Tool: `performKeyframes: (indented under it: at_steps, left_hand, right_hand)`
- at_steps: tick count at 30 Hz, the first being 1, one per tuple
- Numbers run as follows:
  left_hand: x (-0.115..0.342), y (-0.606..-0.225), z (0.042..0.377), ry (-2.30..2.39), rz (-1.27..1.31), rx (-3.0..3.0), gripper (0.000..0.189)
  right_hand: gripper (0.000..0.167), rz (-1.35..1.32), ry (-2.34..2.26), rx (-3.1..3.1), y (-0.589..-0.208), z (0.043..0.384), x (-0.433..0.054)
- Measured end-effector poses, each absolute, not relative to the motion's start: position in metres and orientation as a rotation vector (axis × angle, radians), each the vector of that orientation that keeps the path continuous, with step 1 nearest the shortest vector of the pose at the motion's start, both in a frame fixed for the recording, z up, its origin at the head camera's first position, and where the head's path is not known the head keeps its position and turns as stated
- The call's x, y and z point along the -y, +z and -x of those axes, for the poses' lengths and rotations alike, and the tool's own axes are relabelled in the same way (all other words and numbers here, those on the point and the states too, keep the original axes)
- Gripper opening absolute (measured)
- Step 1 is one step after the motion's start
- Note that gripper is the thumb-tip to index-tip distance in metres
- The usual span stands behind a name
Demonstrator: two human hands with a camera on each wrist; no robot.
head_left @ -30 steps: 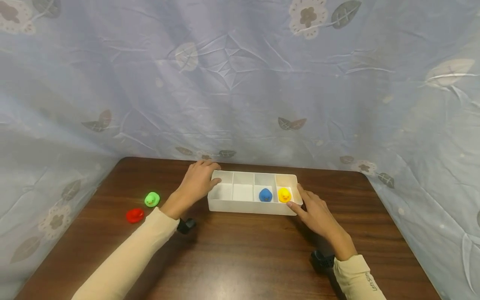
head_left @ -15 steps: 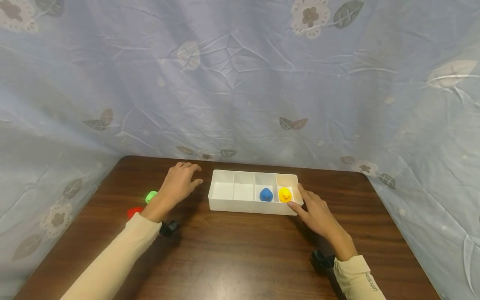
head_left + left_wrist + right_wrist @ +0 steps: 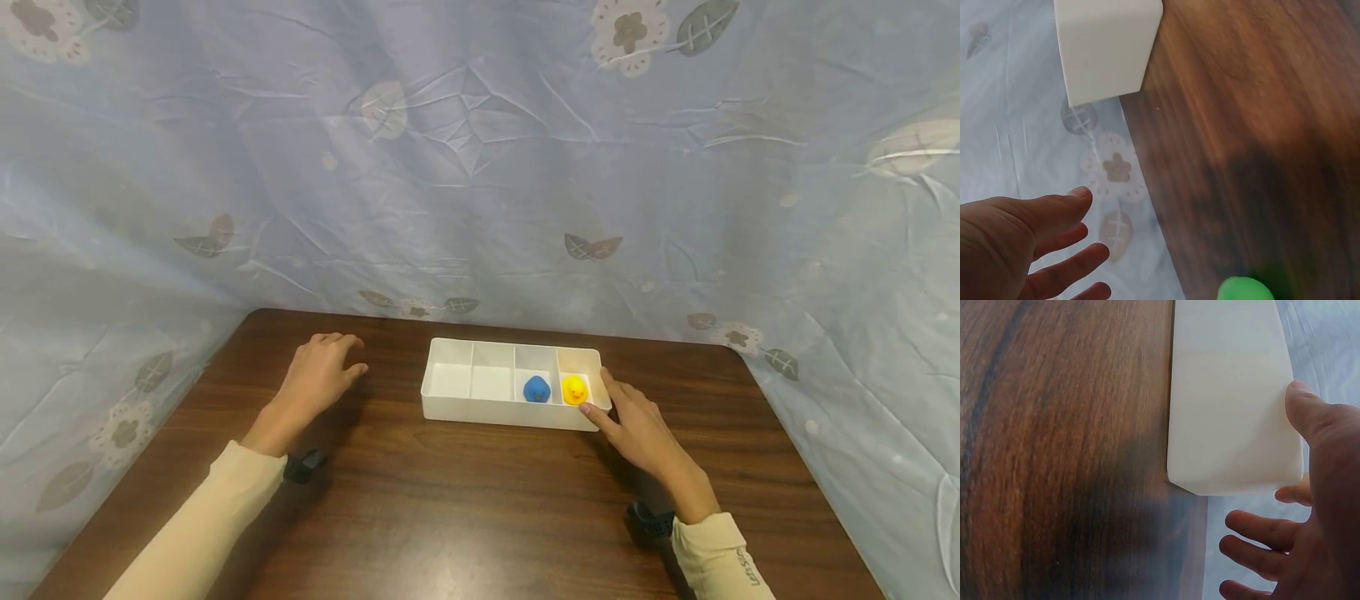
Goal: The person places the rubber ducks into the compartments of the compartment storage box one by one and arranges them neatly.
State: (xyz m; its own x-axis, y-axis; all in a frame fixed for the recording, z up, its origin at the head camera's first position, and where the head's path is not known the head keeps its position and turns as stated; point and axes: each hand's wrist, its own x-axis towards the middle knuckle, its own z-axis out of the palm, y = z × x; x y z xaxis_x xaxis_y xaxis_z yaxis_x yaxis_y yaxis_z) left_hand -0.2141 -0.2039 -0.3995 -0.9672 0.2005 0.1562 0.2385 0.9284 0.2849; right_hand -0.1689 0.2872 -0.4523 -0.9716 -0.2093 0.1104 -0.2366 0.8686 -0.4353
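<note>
A white box (image 3: 480,410) with a row of compartments sits on the table. A blue rubber duck (image 3: 537,389) lies in its third compartment from the left, and a yellow rubber duck (image 3: 575,389) in the rightmost. My right hand (image 3: 637,425) rests at the box's right end, thumb touching the front rim and fingers extended, loosely spread. Well left of the box, my left hand (image 3: 318,373) hovers with relaxed fingers and nothing in them. Part of a round green thing (image 3: 1245,290), the green duck, shows in the left wrist view; the left arm hides it in the head view.
The brown wooden table (image 3: 450,508) extends on all sides of the box. A pale patterned curtain (image 3: 480,167) hangs behind the table and along both sides. Each wrist wears a black camera, such as the left one (image 3: 305,467).
My left hand has left the box's left end and moved left, over the spot of the green and red ducks, which are now covered in the head view. The right hand stays at the box.
</note>
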Motion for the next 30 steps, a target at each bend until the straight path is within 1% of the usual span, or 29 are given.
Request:
performKeyframes:
  at_steps: [21,30]
  left_hand:
    - [0.247,-0.421,0.189,-0.446,0.28,2.956,0.043]
    - [0.261,-0.432,0.184,-0.46,0.279,2.934,0.042]
  right_hand:
    - [0.085,-0.354,0.708,2.98,-0.451,0.17,-0.288]
    - [0.085,-0.354,0.715,2.98,-0.453,0.169,-0.288]
